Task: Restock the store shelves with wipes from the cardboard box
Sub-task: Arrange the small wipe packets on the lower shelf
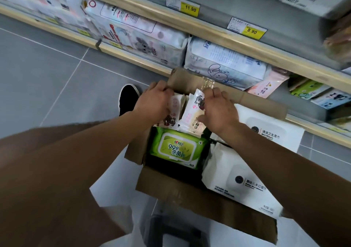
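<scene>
Step in hand, we judge: pickup; left hand and right hand curl around small pink wipe packs at far end of cardboard box; next we lift packs clear, carry to shelf.

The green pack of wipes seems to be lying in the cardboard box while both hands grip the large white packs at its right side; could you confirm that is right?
Not quite. In the head view the green pack does lie in the cardboard box, but the left hand and right hand grip the small pink-and-white packs at its far end, not the large white packs on the right.
</scene>
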The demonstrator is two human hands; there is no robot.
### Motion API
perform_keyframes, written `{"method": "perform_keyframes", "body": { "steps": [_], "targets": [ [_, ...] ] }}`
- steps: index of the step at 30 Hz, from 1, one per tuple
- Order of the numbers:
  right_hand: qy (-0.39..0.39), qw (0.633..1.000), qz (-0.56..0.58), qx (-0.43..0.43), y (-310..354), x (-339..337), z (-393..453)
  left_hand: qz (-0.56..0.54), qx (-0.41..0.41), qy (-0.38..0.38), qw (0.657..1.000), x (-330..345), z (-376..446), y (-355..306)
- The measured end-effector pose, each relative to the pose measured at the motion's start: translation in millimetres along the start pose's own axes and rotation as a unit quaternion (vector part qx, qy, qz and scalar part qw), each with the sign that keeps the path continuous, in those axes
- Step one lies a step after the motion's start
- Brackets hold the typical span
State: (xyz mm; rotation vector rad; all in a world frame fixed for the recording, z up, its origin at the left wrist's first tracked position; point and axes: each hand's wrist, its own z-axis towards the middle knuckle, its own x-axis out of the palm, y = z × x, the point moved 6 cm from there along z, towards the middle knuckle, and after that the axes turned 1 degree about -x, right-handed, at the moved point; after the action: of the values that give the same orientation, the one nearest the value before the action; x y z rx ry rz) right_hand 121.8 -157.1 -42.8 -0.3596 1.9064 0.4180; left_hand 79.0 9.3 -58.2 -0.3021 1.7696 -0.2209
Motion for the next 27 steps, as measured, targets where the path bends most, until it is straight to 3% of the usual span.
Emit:
{"method": "perform_keyframes", "body": {
  "steps": [2,7,12,15,27],
  "targets": [
    [-0.022,0.998,0.063,0.007,-3,-6,-7,-0.061,-0.013,-0.015,0.998,-12,-5,-1],
    [-0.102,0.985,0.141,-0.008,-8,-40,-42,-0.096,-0.014,-0.051,0.994,-42,-31,-14],
    [-0.214,0.964,0.156,-0.010,-32,-99,-100,-0.135,0.011,-0.134,0.982,-87,-58,-58],
    [-0.237,0.963,0.127,0.011,-56,-123,-130,-0.146,0.040,-0.164,0.975,-115,-68,-95],
    [-0.294,0.943,0.086,0.132,-214,-156,-245,-0.159,0.140,-0.137,0.968,-130,-46,-287]
  ]
}}
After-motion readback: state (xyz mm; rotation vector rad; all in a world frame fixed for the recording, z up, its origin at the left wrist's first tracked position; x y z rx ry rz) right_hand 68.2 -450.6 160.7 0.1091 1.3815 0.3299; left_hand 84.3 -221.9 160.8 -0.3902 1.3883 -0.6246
